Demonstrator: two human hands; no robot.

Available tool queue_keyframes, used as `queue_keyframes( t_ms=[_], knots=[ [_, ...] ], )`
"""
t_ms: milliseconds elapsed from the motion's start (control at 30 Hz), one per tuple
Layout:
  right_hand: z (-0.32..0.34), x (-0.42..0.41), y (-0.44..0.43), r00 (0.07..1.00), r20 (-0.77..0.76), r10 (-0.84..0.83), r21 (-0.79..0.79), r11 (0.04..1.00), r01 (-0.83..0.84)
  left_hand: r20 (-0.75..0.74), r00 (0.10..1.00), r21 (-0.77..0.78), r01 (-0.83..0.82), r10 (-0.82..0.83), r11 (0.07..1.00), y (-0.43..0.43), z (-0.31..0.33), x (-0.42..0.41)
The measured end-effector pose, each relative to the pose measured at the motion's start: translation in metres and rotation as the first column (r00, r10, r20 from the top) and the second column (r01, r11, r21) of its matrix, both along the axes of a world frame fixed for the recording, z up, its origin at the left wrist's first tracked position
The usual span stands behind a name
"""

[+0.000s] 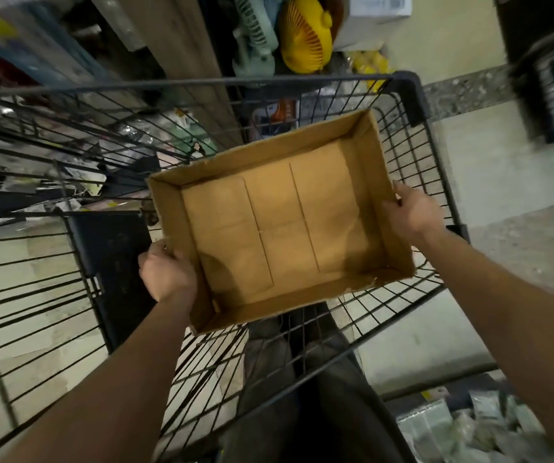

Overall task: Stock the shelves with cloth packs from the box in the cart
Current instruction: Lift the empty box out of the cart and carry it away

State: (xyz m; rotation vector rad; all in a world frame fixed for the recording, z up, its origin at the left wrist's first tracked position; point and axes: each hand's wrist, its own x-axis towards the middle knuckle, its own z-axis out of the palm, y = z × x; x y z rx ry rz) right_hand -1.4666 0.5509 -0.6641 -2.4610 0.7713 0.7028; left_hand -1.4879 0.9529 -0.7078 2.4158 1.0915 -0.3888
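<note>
A shallow brown cardboard box [279, 225] with nothing inside it is held over the black wire cart [202, 82]. My left hand [167, 272] grips the box's near left wall, fingers curled over its edge. My right hand [411, 213] grips the right wall at its far end. Clear packs of greenish cloth [462, 429] lie stacked at the bottom right, outside the cart.
Shelves with bagged goods [52, 55] run along the left and top. A yellow fan [305, 38] and a pale green fan [255, 35] stand beyond the cart. A white carton [380, 6] sits at the top. Pale floor [509, 182] shows on the right.
</note>
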Motion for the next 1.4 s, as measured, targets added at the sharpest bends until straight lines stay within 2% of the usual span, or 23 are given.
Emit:
queue_keyframes(
  t_ms=[200,367,600,800,933,1133,1267,1400],
  knots=[
    [0.103,-0.024,-0.001,0.995,0.084,0.05,-0.017,0.999,-0.049,0.199,0.976,-0.228,-0.04,0.087,0.973,0.002,0.097,-0.009],
    [0.181,-0.045,-0.018,0.989,0.147,0.025,-0.094,0.995,-0.011,0.268,0.962,-0.313,0.137,-0.051,0.94,-0.002,0.16,-0.024],
    [0.249,-0.091,-0.082,0.942,0.302,-0.143,0.002,0.989,0.15,0.405,0.908,-0.379,0.274,-0.107,0.884,-0.049,0.225,-0.028],
    [0.258,-0.133,-0.15,0.875,0.357,-0.327,0.069,0.944,0.324,0.457,0.86,-0.384,0.42,-0.225,0.822,-0.13,0.255,-0.012],
    [0.242,-0.153,-0.221,0.813,0.388,-0.434,0.149,0.9,0.41,0.457,0.834,-0.36,0.49,-0.308,0.794,-0.207,0.257,0.006],
    [0.21,-0.171,-0.364,0.797,0.342,-0.498,0.2,0.867,0.456,0.404,0.804,-0.279,0.563,-0.437,0.778,-0.358,0.257,0.031],
    [0.217,-0.17,-0.449,0.772,0.326,-0.546,0.23,0.838,0.495,0.373,0.765,-0.22,0.623,-0.525,0.751,-0.454,0.264,0.045],
    [0.225,-0.143,-0.512,0.768,0.295,-0.569,0.25,0.822,0.512,0.372,0.787,-0.224,0.591,-0.493,0.775,-0.513,0.272,0.065]
  ],
)
